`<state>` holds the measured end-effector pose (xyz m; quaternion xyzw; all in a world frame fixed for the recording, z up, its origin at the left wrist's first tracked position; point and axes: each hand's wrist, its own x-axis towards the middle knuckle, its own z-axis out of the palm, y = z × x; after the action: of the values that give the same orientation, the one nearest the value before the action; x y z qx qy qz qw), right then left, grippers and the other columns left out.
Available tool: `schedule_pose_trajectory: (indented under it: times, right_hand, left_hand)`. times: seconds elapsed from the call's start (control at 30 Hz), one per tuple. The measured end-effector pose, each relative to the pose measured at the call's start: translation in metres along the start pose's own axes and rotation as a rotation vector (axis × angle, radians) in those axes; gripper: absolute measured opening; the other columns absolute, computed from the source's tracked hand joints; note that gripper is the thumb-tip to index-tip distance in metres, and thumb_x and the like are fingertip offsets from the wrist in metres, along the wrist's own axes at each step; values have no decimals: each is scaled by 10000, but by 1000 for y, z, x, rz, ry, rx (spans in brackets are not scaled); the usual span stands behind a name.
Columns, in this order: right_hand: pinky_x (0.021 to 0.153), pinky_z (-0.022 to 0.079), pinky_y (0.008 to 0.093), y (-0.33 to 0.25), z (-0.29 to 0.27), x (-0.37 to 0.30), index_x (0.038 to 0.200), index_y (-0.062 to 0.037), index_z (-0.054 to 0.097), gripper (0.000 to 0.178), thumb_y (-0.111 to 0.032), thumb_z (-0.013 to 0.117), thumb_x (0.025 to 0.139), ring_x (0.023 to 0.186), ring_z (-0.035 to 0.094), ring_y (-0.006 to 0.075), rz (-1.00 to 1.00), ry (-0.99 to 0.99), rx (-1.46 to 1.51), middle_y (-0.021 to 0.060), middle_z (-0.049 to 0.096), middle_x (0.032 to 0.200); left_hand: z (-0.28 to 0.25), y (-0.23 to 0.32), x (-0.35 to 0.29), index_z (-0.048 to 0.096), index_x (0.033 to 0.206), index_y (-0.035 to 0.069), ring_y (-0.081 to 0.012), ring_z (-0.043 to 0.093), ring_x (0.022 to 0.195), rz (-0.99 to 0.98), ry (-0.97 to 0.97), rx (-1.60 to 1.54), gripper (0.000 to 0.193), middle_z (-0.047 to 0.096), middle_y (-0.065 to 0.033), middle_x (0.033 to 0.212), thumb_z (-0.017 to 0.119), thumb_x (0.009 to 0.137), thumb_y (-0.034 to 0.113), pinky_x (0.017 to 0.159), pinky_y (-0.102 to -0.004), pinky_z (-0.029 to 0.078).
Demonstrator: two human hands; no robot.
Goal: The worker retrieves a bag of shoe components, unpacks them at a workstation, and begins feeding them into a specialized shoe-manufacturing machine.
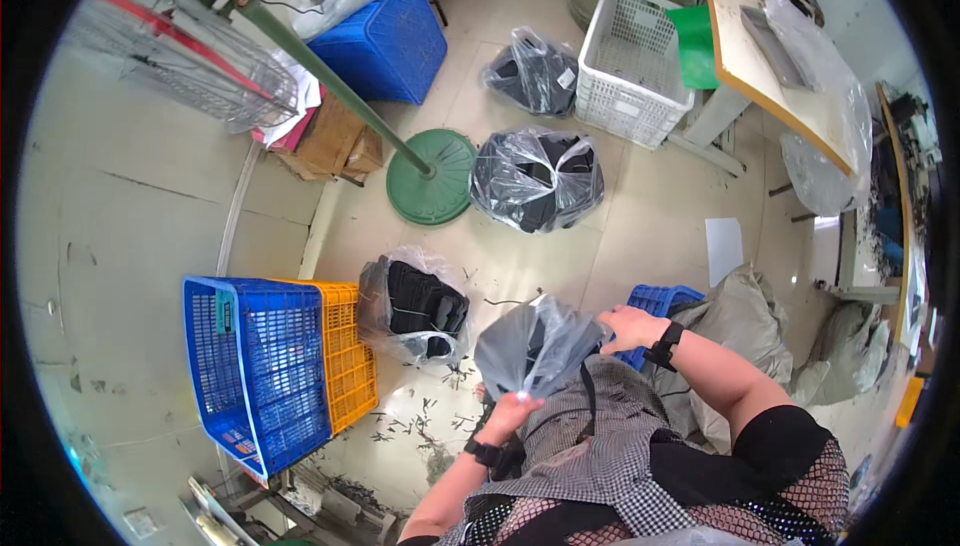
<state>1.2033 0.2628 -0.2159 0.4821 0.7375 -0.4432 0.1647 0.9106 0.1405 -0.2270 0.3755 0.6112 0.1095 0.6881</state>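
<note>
A clear plastic bag (pixel 532 351) with dark contents hangs in front of my lap. My left hand (pixel 510 416) is closed on its near edge, the plastic bunched at the fingertips. At the bag's right side, my right hand (pixel 632 329) grips the plastic, with the fingertips partly hidden by it. What the dark contents are, I cannot make out. Just left of this bag, an open plastic bag (pixel 415 308) of stacked black pieces stands on the floor. Farther off lie a tied plastic bag (pixel 537 180) and a smaller bag (pixel 532 73), both with black contents.
A blue crate (pixel 225 376) and a yellow crate (pixel 348 354) stand at the left. A green round stand base (pixel 432 178) with a pole is beyond. A white crate (pixel 632 96) sits near a table (pixel 745 41). Sacks (pixel 745 331) lie at my right; black scraps litter the floor.
</note>
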Motion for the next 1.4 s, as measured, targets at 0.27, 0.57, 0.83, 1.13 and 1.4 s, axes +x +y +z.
schedule_pose_trajectory:
  times: [0.27,0.57,0.83,1.13,1.4]
  right_hand:
    - [825,456,415,-80,19,8,1139,-42,510,623,-410,693,671,937,557,367,-189,-64,-173,216,545,1012]
    - [993,338,458,-306,70,24,1343,-105,333,818,-321,730,661,1179,404,382,-719,-190,-290,218,361,1302]
    - [1067,248,446,-491,184,30,1360,-144,327,947,-224,772,528,1291,295,374,-1398,-509,-165,166,274,1426]
    - [765,453,366,-638,251,33,793,-60,583,286,-231,691,591,832,562,257,-1646,-1194,207,57,602,853]
    - [423,330,257,-755,285,-29,614,-44,447,293,-159,716,602,526,392,51,-1520,-1409,486,-5,445,547]
  left_hand:
    - [-21,-25,-99,459,569,136,-57,366,483,-88,175,-362,319,417,64,536,694,774,207,459,-244,279]
    - [-51,-82,-224,335,592,162,-26,261,535,169,455,-545,406,317,107,570,675,804,227,457,-240,224]
    - [-88,-99,-336,294,594,107,-50,262,532,470,811,-559,465,289,58,549,700,774,248,452,-247,222]
    - [-148,-98,-429,293,556,98,-62,276,507,594,1427,-501,491,294,44,528,729,720,253,448,-250,222]
    - [-192,-82,-542,385,488,81,-228,412,482,353,1887,-319,437,394,-44,468,732,677,267,578,-349,353]
